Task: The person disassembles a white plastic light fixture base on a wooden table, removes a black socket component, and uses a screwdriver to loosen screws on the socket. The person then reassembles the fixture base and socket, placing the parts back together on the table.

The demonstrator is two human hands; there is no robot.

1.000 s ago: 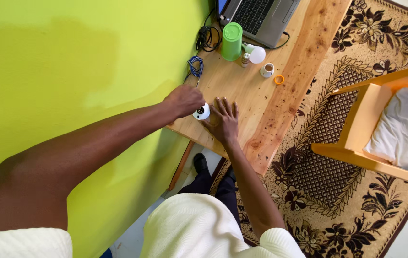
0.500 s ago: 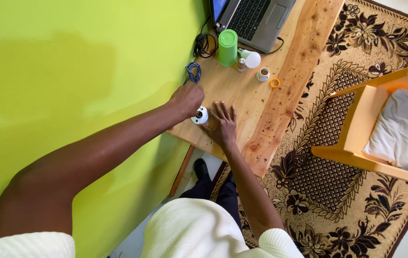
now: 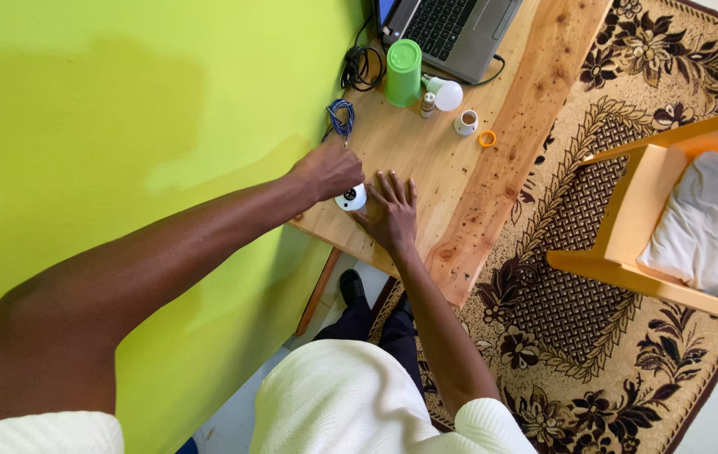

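A small white round holder (image 3: 351,198) with a dark centre sits on the wooden table (image 3: 502,181) near its left edge by the green wall. My left hand (image 3: 328,171) is closed over the holder's top side and grips it. My right hand (image 3: 390,212) rests flat on the table just right of the holder, fingers spread, touching or nearly touching it. A white light bulb (image 3: 445,93) lies further back beside a green cylinder (image 3: 403,72).
A laptop (image 3: 455,31) stands at the table's far end with black cables (image 3: 357,67) and a blue cord coil (image 3: 340,117). A small white cup (image 3: 466,123), an orange ring (image 3: 487,139) and a small bottle (image 3: 429,104) are nearby. An orange chair (image 3: 641,219) with a white cushion stands on the patterned rug.
Both hands stay on and beside the white holder. The view has shifted slightly; my left hand has turned a little over the holder.
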